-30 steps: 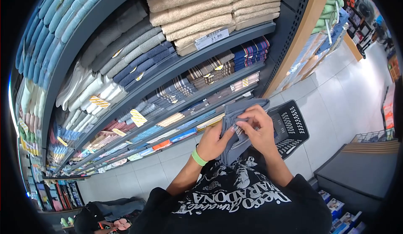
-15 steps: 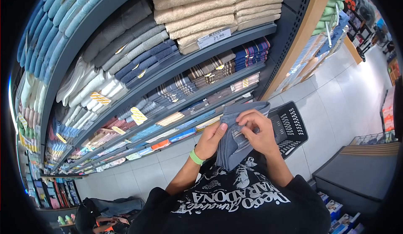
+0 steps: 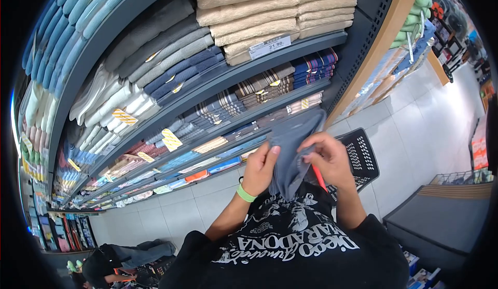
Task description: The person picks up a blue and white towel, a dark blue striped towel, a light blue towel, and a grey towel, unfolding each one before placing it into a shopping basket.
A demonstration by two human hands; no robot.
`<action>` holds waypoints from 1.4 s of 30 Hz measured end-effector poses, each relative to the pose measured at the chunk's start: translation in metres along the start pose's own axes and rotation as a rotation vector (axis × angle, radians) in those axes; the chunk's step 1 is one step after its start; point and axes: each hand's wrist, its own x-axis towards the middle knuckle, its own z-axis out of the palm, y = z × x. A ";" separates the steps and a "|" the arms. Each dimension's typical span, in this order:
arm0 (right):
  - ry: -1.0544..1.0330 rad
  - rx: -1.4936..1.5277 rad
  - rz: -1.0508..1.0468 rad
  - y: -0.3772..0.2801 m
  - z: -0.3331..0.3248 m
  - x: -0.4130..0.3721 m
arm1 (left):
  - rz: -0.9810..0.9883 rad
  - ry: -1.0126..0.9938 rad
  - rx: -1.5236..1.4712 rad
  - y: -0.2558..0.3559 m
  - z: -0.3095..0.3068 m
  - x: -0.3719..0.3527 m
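Head view shows your left hand (image 3: 261, 167), green wristband (image 3: 245, 193) at the wrist, with fingers pressed together behind the left side of the grey cloth (image 3: 293, 144) and the thumb on its front. Your right hand (image 3: 331, 159) pinches the cloth's right edge, fingers curled. You hold the cloth up before your chest, bunched in a loose hanging fold, just left of the black basket (image 3: 363, 151) and near the towel shelves (image 3: 290, 55). Status: cloth in hand, not folded flat, not in the basket, not on a shelf.

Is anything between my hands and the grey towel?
Nothing visible does: the left hand and the right hand both grip the grey towel directly, held up before the towel shelves.
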 end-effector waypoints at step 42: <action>-0.020 -0.112 0.142 -0.002 0.018 0.002 | -0.154 -0.186 -0.173 -0.005 -0.005 -0.014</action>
